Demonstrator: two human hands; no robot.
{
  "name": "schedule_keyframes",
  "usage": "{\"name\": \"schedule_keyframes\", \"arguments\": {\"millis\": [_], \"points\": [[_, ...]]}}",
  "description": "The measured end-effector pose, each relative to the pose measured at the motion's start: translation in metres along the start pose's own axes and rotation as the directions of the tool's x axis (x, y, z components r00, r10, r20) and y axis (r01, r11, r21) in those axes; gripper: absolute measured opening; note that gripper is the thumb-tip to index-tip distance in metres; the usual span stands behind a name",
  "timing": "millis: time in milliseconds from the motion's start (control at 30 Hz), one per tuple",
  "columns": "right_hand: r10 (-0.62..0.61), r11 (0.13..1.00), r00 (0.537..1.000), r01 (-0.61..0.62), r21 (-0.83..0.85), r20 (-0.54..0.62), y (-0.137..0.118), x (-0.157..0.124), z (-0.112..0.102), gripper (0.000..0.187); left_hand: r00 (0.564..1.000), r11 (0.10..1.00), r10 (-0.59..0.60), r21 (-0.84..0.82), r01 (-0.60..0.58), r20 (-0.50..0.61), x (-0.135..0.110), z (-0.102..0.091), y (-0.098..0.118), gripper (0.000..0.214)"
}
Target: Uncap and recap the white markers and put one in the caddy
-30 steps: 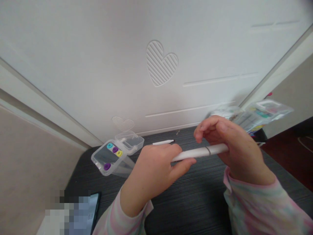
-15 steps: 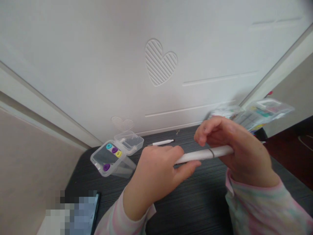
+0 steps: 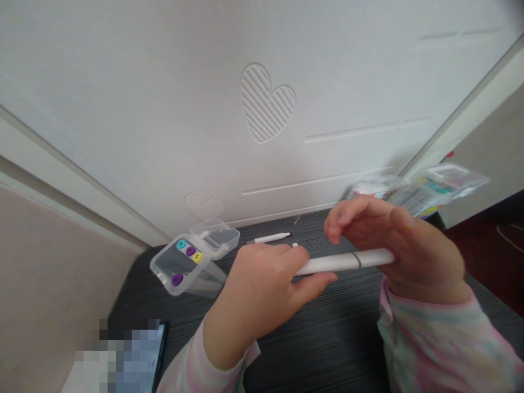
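My left hand is closed around a white pen, which has a thin dark ring partway along its barrel. The pen lies nearly level above the dark table, and its left part is hidden in my fingers. Its right end meets the palm of my right hand. That hand is open, with fingers loosely curved and the thumb raised, not wrapped round the pen. Beyond my left hand, a slim white pen-like stick with a dark tip rests on the table.
A clear plastic box with its lid open and coloured buttons on it stands at left. A phone, partly pixelated, lies front left. Clear packages stand at back right. A white panel with heart reliefs rises behind the dark table.
My right hand has opened a little, with its thumb lifting away, and has shifted slightly right. The pen's right end still touches its palm. My left hand keeps its hold.
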State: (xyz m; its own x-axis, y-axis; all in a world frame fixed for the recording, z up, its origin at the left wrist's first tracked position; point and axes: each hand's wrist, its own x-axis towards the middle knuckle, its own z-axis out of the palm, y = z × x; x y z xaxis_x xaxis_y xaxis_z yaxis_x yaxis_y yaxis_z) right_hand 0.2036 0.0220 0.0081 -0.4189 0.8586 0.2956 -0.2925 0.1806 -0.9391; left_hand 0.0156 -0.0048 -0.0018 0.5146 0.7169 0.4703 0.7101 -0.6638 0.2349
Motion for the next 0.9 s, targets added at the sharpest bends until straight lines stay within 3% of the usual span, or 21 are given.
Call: {"name": "schedule_keyframes", "arguments": {"millis": [433,900], "points": [[0.030,0.998,0.997,-0.026,0.060,-0.064,0.005,0.005,0.000,0.027,0.998,0.993,0.065,0.102,-0.062,-0.027,-0.001,-0.001,0.006,0.033],[0.047,0.997,0.995,-0.041,0.070,-0.091,0.000,0.006,0.001,0.024,0.990,0.989,0.041,0.149,-0.021,-0.136,-0.002,-0.003,0.024,0.031]]}}
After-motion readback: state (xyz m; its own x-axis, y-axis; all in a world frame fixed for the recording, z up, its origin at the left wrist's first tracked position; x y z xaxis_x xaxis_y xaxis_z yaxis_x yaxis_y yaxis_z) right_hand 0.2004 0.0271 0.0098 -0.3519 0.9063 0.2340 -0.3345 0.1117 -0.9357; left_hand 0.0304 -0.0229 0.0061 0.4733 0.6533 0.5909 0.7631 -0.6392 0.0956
